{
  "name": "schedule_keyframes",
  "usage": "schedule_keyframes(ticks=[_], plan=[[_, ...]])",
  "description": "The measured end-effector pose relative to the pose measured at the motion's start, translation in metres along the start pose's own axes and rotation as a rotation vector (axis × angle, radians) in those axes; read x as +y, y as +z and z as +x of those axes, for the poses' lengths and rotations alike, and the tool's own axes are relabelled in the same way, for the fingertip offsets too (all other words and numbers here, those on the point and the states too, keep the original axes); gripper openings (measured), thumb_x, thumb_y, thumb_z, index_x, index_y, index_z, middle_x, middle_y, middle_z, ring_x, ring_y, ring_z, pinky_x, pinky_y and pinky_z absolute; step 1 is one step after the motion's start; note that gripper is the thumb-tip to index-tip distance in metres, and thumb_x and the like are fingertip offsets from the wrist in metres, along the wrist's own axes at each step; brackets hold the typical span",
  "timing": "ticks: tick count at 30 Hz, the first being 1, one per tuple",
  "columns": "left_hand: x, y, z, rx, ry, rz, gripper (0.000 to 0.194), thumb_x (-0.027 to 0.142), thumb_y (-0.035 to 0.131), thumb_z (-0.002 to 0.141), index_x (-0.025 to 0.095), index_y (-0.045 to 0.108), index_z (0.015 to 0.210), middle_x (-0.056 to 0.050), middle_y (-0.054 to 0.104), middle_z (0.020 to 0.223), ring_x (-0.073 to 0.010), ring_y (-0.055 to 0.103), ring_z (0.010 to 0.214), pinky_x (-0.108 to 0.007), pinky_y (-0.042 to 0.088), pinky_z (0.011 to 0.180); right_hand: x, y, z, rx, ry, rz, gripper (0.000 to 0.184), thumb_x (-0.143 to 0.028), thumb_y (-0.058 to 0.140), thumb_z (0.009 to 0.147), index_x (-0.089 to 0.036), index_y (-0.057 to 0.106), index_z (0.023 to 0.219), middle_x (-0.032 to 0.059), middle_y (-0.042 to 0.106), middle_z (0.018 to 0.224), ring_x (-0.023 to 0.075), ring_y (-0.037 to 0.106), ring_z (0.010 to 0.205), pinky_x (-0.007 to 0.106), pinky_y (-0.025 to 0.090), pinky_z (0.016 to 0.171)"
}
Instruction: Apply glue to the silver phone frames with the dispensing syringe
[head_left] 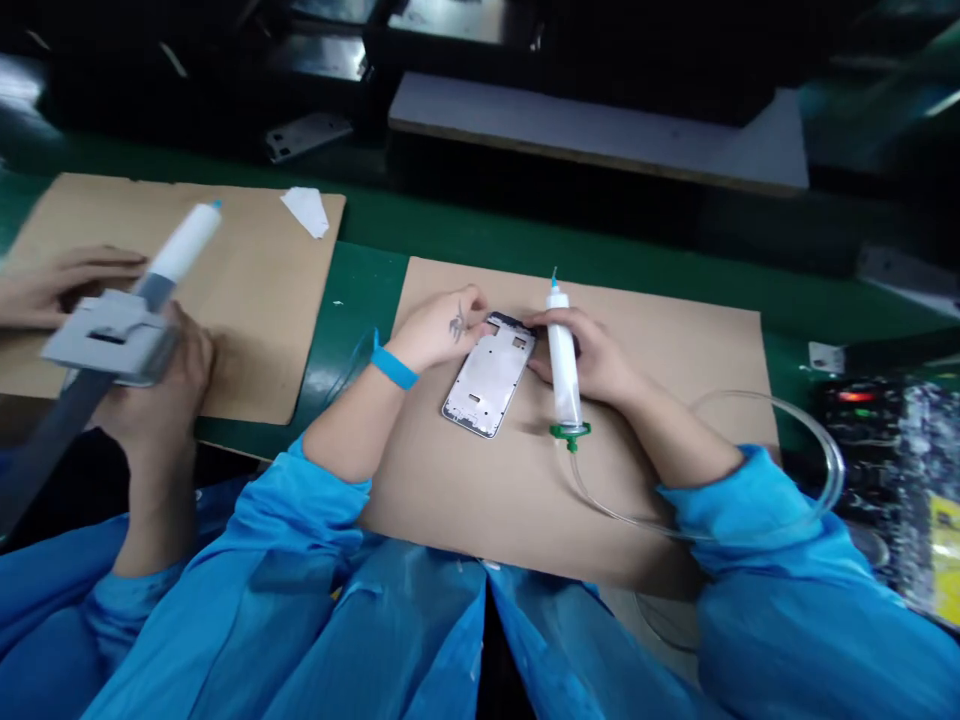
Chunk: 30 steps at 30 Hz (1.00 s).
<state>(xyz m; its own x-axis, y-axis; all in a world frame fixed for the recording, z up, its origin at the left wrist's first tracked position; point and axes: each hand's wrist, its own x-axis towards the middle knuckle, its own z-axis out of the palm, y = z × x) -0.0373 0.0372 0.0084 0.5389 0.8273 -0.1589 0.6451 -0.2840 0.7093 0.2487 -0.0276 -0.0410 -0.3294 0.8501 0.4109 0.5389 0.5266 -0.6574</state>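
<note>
Along the green workbench [367, 300], two cardboard sheets lie side by side, with a white-topped shelf [592, 130] beyond the bench's far edge. Past the right edge of the nearer cardboard sheet [660, 370] sits a dark electronic unit [855, 396] showing a red light. On the other cardboard sheet [247, 300], near its far edge, lies a white paper scrap [307, 210]. At that sheet's near left, a co-worker's hands [161, 380] are around a grey bracket [105, 335] and a white tube-shaped cartridge [184, 243].

Near the middle of the nearer sheet lies a silver phone frame [489, 375], tilted on the cardboard. The person's left hand [439, 328], with a blue wristband [394, 367], is closed over the frame's far end. Just beside it, the right hand [585, 355] grips a large syringe [562, 360] around its barrel. A green fitting [569, 433] caps the syringe's near end, and a clear hose [622, 517] loops from there across the cardboard.
</note>
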Motion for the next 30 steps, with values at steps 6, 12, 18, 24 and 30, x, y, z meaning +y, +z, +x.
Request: schedule_keyframes(ticks=[6, 12, 18, 24, 30], plan=[[-0.005, -0.001, 0.001, -0.088, 0.072, -0.133, 0.079, 0.048, 0.072, 0.106, 0.019, 0.041, 0.172, 0.002, 0.072, 0.072, -0.0253, 0.075, 0.065, -0.038, 0.061, 0.069, -0.018, 0.001, -0.005, 0.088, 0.175, 0.326, 0.060, -0.065, 0.087, 0.095, -0.036, 0.065, 0.143, 0.0071, 0.083, 0.134, 0.0334, 0.080, 0.128, 0.057, 0.063, 0.116], [-0.003, 0.003, 0.002, 0.111, 0.162, 0.093, 0.068, 0.053, 0.084, 0.097, 0.018, 0.065, 0.152, 0.001, 0.070, 0.074, -0.0261, 0.075, 0.077, -0.036, 0.052, 0.072, -0.024, 0.005, 0.002, 0.364, 0.390, 0.634, 0.081, -0.101, 0.070, 0.089, -0.039, 0.071, 0.142, 0.0036, 0.083, 0.106, 0.0280, 0.083, 0.098, 0.047, 0.071, 0.088], [-0.006, 0.006, 0.008, 0.310, 0.155, 0.116, 0.031, 0.042, 0.068, 0.105, 0.020, 0.079, 0.125, -0.003, 0.073, 0.085, -0.0229, 0.071, 0.082, -0.037, 0.052, 0.078, -0.024, 0.006, 0.002, 0.451, 0.582, 0.521, 0.062, -0.085, 0.088, 0.086, -0.028, 0.083, 0.112, 0.0025, 0.079, 0.084, 0.0184, 0.070, 0.065, 0.033, 0.060, 0.056], [-0.004, 0.005, 0.009, 0.153, 0.184, 0.191, 0.059, 0.063, 0.082, 0.097, 0.024, 0.082, 0.141, -0.008, 0.079, 0.112, -0.0284, 0.075, 0.102, -0.040, 0.055, 0.089, -0.016, 0.003, 0.005, 0.509, 0.631, 0.425, 0.062, -0.082, 0.086, 0.090, -0.024, 0.083, 0.112, 0.0045, 0.080, 0.087, 0.0209, 0.077, 0.073, 0.036, 0.067, 0.067], [0.000, 0.004, 0.006, 0.098, 0.151, 0.223, 0.069, 0.072, 0.081, 0.094, 0.024, 0.081, 0.144, -0.011, 0.079, 0.121, -0.0321, 0.076, 0.108, -0.042, 0.055, 0.095, -0.013, 0.004, 0.003, 0.498, 0.621, 0.380, 0.059, -0.082, 0.084, 0.092, -0.026, 0.082, 0.109, 0.0042, 0.080, 0.087, 0.0216, 0.077, 0.072, 0.038, 0.068, 0.066]])
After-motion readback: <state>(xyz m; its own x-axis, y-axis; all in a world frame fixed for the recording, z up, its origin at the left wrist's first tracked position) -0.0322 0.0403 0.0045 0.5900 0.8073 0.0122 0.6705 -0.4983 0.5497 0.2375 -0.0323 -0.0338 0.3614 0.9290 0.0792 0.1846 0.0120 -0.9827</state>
